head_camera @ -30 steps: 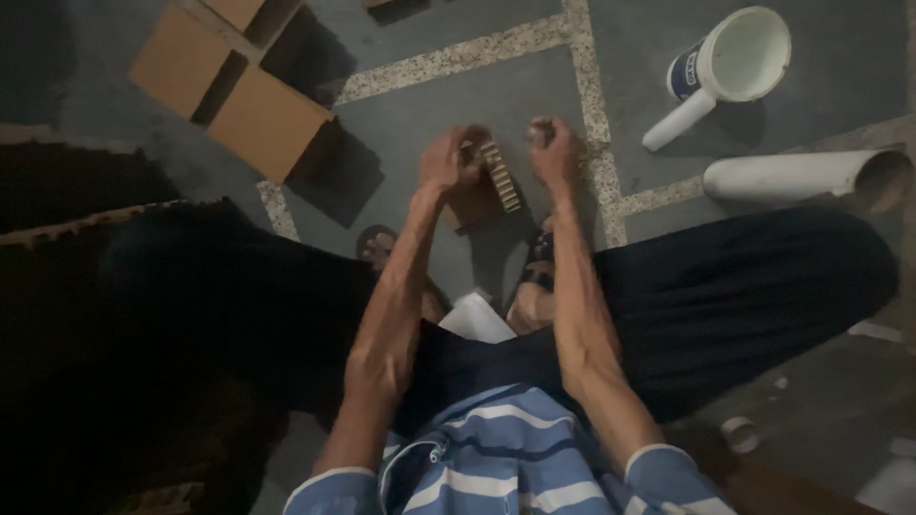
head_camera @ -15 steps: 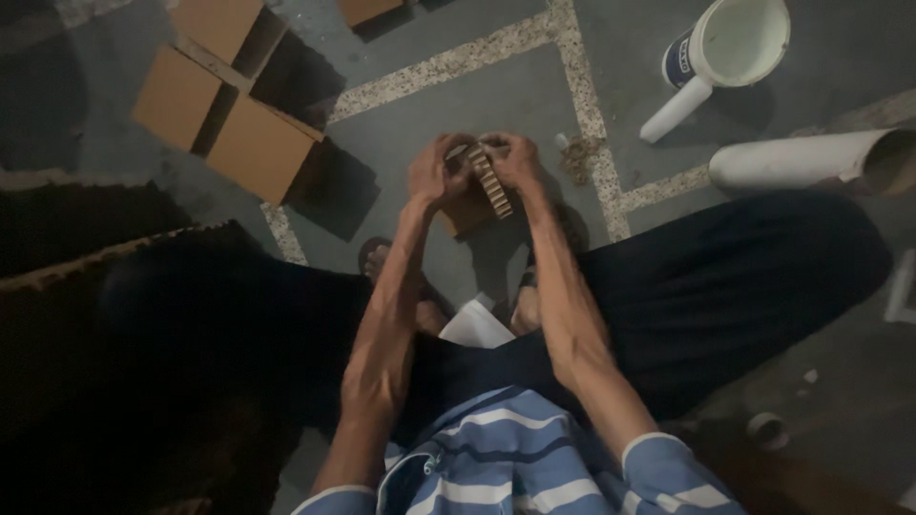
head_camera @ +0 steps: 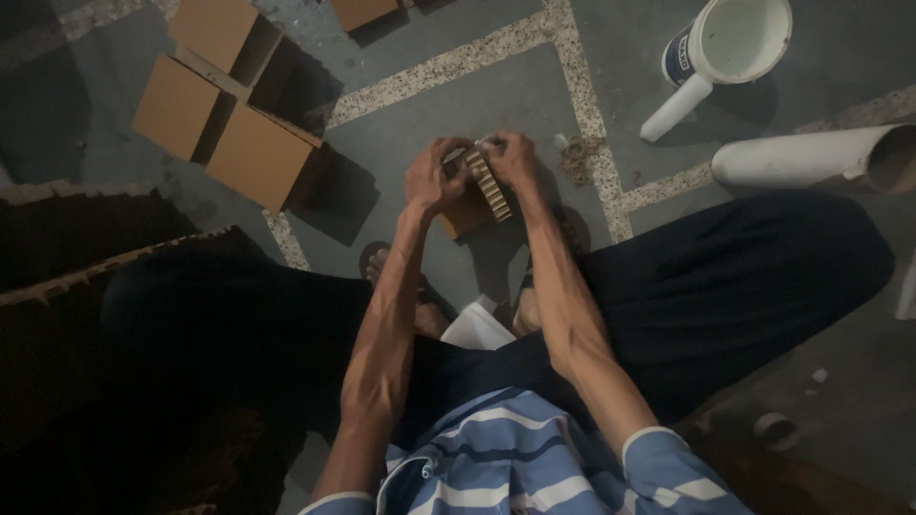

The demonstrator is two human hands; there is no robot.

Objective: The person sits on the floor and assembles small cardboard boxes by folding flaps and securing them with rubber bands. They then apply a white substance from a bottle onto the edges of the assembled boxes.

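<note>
both hands meet just above the middle of the frame, over a grey floor crossed by pale speckled strips. the left hand is closed around the left side of a small brown cardboard piece, its fingers curled over the top edge. the right hand pinches the upper end of a corrugated cardboard strip, which stands on edge against the brown piece and shows its ribbed side to the camera. so both grips are narrow and holding, one on the piece, the other on the strip, and the two hands almost touch at the fingertips

the held cardboard hangs above the floor, between the person's spread knees in dark trousers. below it, between the forearms, lies a white folded paper. in the upper left of the frame lie flat brown cardboard boxes with open flaps. in the upper right stands a white bucket with a blue band, and just below it, at the right edge, a white pipe lies on its side. a small tangle of brownish scraps sits on the speckled strip just right of the right hand
</note>
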